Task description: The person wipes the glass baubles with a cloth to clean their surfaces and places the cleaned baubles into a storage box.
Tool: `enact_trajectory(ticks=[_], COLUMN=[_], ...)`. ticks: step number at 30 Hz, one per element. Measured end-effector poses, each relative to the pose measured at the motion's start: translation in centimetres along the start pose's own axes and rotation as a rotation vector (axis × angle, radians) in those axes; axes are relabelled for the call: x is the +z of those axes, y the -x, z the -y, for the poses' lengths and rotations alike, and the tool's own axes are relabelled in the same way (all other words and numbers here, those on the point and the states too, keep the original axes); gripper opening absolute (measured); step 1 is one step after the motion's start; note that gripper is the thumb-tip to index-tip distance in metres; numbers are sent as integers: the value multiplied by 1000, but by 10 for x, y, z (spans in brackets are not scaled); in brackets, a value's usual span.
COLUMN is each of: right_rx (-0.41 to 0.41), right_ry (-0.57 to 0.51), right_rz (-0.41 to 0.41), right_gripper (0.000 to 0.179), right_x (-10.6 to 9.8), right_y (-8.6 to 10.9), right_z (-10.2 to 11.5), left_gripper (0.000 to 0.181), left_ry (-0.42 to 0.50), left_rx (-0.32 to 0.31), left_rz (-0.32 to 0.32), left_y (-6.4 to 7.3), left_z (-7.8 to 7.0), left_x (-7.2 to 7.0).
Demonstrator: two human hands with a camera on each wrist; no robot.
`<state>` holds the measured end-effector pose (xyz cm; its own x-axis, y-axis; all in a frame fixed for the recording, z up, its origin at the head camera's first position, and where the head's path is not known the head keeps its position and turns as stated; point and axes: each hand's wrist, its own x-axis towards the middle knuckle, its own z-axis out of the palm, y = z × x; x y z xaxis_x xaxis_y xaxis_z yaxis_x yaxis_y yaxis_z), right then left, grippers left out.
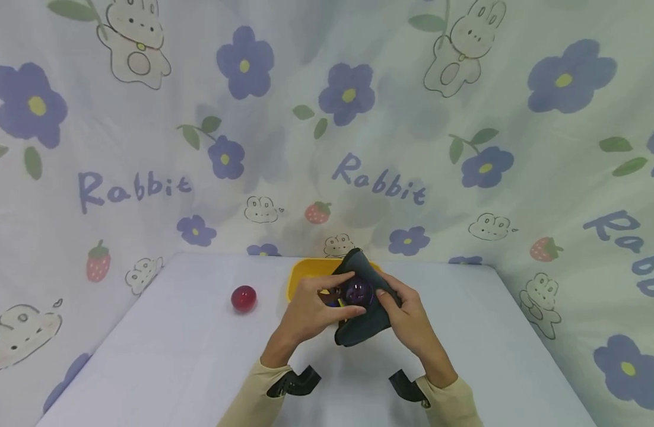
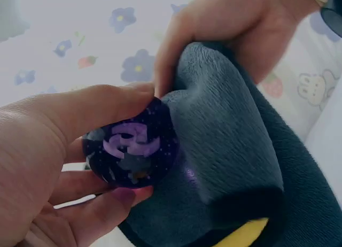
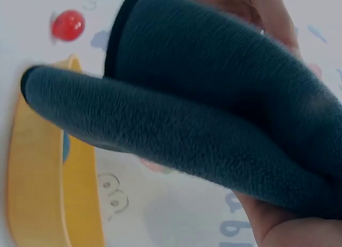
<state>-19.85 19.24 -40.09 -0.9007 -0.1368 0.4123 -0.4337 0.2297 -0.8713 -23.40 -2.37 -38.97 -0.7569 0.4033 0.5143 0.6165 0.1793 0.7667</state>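
Note:
Between the thumb and fingers of my left hand [image 1: 312, 307] is a dark purple see-through ball [image 1: 357, 292]. In the left wrist view the ball [image 2: 132, 145] shows a lilac figure and small specks inside. My right hand [image 1: 407, 311] grips a dark grey-blue cloth [image 1: 368, 323], folded over and lying against the ball's right side. The right wrist view shows the cloth [image 3: 176, 124] in two hanging folds with a dark edge. Part of my right hand's fingers is hidden behind the cloth.
Behind the hands stands a yellow container [image 1: 305, 270], partly covered by them; something blue shows inside. A shiny red ball [image 1: 244, 299] sits on the white table [image 1: 199, 356] to the left. A patterned curtain [image 1: 284, 148] hangs around the table.

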Motion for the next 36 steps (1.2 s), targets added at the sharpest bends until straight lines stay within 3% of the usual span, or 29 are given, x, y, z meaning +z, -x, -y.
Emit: enact_trajectory(ticks=[6,12,23,32,36], right_rx=[90,142,152,177,158], right_ry=[-115,-131,-92,-4,34], right_rz=[10,35,9,-35,-45], right_gripper=[43,46,45,44,44], right_x=[3,6,6,8,11], right_y=[0,1,-1,4,8], right_z=[2,6,11,16,20], left_gripper=[59,57,69,62,62], left_ry=[58,100,112,31,31], left_rx=[-51,-105,-131,-154,-200], left_rz=[-42,-91,-119,-117,-127], left_y=[-1,-2,-5,-4,-3], left_z=[-2,5,6,10,10], left_x=[-2,0,-1,-4,-5])
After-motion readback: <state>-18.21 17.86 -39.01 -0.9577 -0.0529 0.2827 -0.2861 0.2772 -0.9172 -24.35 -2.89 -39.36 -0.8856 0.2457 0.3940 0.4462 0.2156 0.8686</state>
